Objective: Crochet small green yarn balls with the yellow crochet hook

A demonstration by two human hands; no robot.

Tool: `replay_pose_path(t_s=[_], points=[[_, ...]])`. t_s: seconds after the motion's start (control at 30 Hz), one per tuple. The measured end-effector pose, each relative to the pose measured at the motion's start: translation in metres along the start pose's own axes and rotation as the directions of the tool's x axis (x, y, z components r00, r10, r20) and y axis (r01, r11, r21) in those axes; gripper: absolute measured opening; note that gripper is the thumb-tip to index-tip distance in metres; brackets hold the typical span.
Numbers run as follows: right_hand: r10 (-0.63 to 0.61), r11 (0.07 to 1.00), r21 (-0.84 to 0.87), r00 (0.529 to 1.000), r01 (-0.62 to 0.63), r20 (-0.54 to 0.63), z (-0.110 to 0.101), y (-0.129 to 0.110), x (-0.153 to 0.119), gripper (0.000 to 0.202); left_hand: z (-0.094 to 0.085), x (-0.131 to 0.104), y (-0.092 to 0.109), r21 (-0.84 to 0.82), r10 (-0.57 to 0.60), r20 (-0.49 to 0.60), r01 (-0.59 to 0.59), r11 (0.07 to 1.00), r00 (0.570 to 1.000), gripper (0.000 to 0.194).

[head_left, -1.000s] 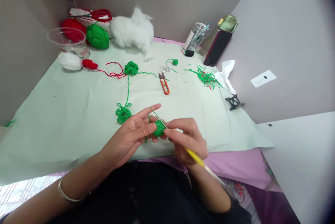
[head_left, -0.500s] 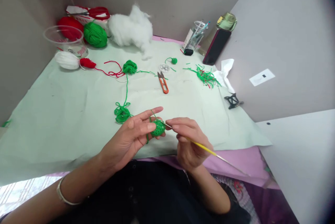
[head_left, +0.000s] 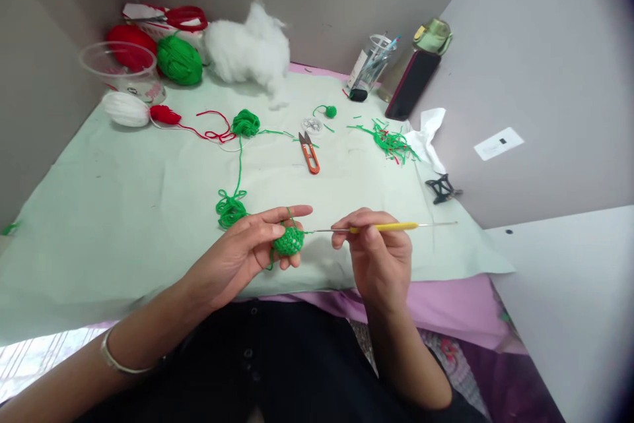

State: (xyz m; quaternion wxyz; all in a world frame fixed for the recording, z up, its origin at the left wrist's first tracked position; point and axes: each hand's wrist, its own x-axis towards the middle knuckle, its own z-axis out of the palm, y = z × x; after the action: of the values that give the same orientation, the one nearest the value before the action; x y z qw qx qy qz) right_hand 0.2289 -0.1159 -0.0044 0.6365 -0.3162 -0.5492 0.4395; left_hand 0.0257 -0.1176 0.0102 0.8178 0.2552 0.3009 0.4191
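A small round green crocheted piece [head_left: 289,242] is pinched between the thumb and fingers of my left hand [head_left: 242,245], with green yarn running over the raised index finger. My right hand [head_left: 379,255] grips a crochet hook [head_left: 391,227] by its yellow handle, the shaft lying nearly level. The hook's tip meets a short strand of green yarn at the piece's right side. Just behind my left hand lies a loose green yarn tangle [head_left: 231,209], joined by a strand to a green yarn bundle [head_left: 246,123] farther back.
Orange thread snips [head_left: 310,156] lie mid-table. Behind are white stuffing [head_left: 247,50], a green yarn ball [head_left: 179,60] and a clear tub [head_left: 119,66]. At right are yarn scraps [head_left: 391,144], a phone [head_left: 413,85] against a bottle [head_left: 433,37], and a black stand [head_left: 443,189].
My right hand has moved right, and the hook has swung from slanting to nearly level, its tip now away from the piece. The crocheted piece has shifted slightly left.
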Motion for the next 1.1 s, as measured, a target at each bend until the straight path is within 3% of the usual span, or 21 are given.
replay_pose_path(t_s=[0.3, 0.57, 0.83, 1.1], points=[[-0.028, 0.994, -0.107, 0.994, 0.017, -0.106, 0.008, 0.0, -0.004, 0.015, 0.001, -0.001, -0.003, 0.014, 0.01, 0.016, -0.01, 1.0, 1.0, 0.023], [-0.076, 0.992, -0.1, 0.997, 0.074, -0.017, 0.011, -0.004, -0.01, 0.017, 0.002, -0.002, -0.002, -0.016, 0.036, -0.002, -0.036, 0.999, 0.999, 0.018], [-0.07, 0.989, -0.129, 0.997, 0.066, -0.027, 0.012, -0.001, -0.009, 0.017, 0.001, -0.002, -0.002, 0.003, 0.019, 0.02, -0.019, 1.0, 1.0, 0.018], [-0.144, 0.958, -0.251, 0.99, 0.136, -0.013, 0.013, -0.003, -0.009, 0.017, 0.002, -0.001, -0.001, 0.016, 0.014, 0.015, -0.014, 1.0, 1.0, 0.017]])
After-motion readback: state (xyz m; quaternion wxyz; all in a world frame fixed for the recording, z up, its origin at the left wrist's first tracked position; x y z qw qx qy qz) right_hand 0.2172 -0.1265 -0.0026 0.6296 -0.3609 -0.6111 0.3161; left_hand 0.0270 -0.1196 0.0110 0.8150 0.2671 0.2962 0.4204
